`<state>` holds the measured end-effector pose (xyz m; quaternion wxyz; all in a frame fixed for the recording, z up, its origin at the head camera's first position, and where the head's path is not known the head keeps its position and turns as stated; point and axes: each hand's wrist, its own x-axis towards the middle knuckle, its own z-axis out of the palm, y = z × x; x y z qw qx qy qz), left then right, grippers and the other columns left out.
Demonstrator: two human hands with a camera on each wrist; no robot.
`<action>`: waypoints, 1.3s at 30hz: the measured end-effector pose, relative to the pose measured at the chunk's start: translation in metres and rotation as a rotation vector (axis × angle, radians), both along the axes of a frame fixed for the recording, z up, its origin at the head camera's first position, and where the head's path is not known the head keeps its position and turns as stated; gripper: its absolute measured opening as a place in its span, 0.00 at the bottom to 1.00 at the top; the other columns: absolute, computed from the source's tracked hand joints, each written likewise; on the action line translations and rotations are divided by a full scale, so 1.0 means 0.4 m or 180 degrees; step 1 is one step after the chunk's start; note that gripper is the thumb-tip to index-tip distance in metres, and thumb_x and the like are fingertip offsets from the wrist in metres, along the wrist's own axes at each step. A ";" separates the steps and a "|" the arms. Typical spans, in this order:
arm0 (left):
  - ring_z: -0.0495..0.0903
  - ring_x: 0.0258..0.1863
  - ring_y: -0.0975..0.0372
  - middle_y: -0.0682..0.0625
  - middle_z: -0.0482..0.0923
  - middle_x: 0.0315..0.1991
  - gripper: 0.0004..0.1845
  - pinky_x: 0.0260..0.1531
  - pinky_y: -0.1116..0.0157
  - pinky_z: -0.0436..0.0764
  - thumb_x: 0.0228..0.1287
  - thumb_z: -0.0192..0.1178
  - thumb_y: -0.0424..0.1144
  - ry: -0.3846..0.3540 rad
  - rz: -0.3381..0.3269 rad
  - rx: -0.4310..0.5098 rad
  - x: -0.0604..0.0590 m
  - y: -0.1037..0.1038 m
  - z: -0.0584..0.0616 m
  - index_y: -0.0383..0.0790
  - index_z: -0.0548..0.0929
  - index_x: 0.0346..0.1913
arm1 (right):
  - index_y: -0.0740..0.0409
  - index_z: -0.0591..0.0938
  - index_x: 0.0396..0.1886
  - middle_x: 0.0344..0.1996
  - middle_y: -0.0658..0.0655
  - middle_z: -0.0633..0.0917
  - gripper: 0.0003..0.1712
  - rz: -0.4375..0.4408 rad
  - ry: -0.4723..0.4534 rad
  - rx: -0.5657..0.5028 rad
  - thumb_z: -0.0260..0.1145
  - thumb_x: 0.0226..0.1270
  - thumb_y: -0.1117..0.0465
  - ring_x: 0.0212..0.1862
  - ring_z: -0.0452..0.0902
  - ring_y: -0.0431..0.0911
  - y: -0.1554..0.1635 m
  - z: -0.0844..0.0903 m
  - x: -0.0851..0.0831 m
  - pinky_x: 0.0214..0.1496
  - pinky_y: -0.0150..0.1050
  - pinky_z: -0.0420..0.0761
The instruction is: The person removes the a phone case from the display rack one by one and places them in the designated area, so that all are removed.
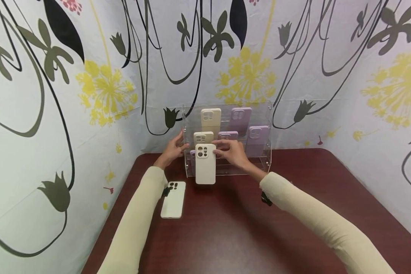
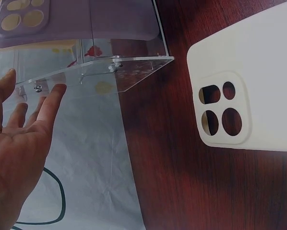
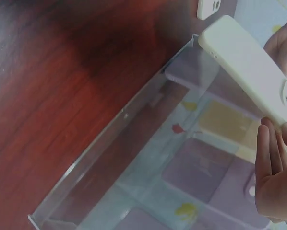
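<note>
A clear acrylic rack (image 1: 260,114) stands at the back of the dark red table (image 1: 243,228), with cream and purple phone cases in its tiers. My right hand (image 1: 226,151) pinches a cream phone case (image 1: 205,164) by its upper edge and holds it upright in front of the rack's left column. The right wrist view shows this case (image 3: 244,62) slanting over the rack's front wall (image 3: 114,129), with my fingers (image 3: 269,163) on it. My left hand (image 1: 176,147) lies with straight fingers against the rack's left side; its palm (image 2: 18,148) is open beside the acrylic edge (image 2: 100,67).
A second cream case (image 1: 173,199) lies flat on the table by my left forearm, camera holes up (image 2: 249,91). A purple case (image 2: 76,19) sits in the rack's low tier. Flowered cloth walls (image 1: 54,114) close in the table on three sides.
</note>
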<state>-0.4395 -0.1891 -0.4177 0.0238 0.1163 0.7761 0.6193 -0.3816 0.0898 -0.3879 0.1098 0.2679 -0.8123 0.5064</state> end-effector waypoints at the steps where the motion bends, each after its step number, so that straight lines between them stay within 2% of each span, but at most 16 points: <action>1: 0.60 0.78 0.43 0.42 0.50 0.83 0.44 0.65 0.38 0.75 0.78 0.58 0.33 0.0008 0.0000 0.0000 -0.001 0.000 0.000 0.63 0.47 0.85 | 0.64 0.87 0.57 0.42 0.68 0.90 0.21 0.0008 -0.0026 -0.0005 0.76 0.64 0.71 0.39 0.89 0.65 -0.006 -0.005 0.001 0.39 0.51 0.91; 14: 0.60 0.78 0.43 0.41 0.50 0.83 0.44 0.66 0.39 0.75 0.78 0.59 0.32 -0.0017 -0.0008 0.0050 0.005 0.003 0.003 0.61 0.48 0.85 | 0.66 0.88 0.56 0.39 0.69 0.90 0.21 0.0041 -0.0392 -0.0043 0.76 0.63 0.72 0.39 0.89 0.66 -0.057 -0.065 0.021 0.39 0.53 0.91; 19: 0.60 0.78 0.43 0.41 0.50 0.83 0.44 0.65 0.39 0.76 0.78 0.59 0.33 -0.0008 -0.0009 0.0011 0.003 0.005 0.000 0.62 0.47 0.85 | 0.65 0.88 0.55 0.37 0.67 0.91 0.20 0.0011 -0.0487 0.0038 0.77 0.63 0.70 0.37 0.90 0.63 -0.065 -0.094 0.031 0.38 0.55 0.91; 25: 0.59 0.78 0.43 0.43 0.50 0.83 0.45 0.64 0.39 0.76 0.78 0.60 0.34 -0.0022 0.0025 -0.0003 -0.005 -0.002 -0.005 0.66 0.48 0.84 | 0.65 0.88 0.54 0.37 0.68 0.91 0.18 0.0048 -0.0743 0.0059 0.76 0.64 0.71 0.39 0.89 0.65 -0.084 -0.121 0.045 0.40 0.55 0.91; 31: 0.60 0.78 0.43 0.41 0.50 0.83 0.44 0.64 0.39 0.76 0.78 0.59 0.33 0.0019 0.0023 0.0008 0.001 -0.010 -0.003 0.64 0.48 0.84 | 0.66 0.89 0.53 0.34 0.66 0.91 0.17 0.0021 -0.0834 0.0168 0.76 0.64 0.70 0.37 0.89 0.66 -0.105 -0.153 0.049 0.40 0.59 0.90; 39: 0.57 0.79 0.41 0.39 0.50 0.83 0.43 0.66 0.38 0.73 0.78 0.59 0.33 -0.0015 0.0064 0.0032 0.001 -0.004 -0.002 0.64 0.49 0.84 | 0.67 0.89 0.51 0.33 0.65 0.91 0.17 -0.0094 -0.1029 0.0205 0.77 0.63 0.71 0.33 0.90 0.61 -0.120 -0.199 0.043 0.36 0.55 0.91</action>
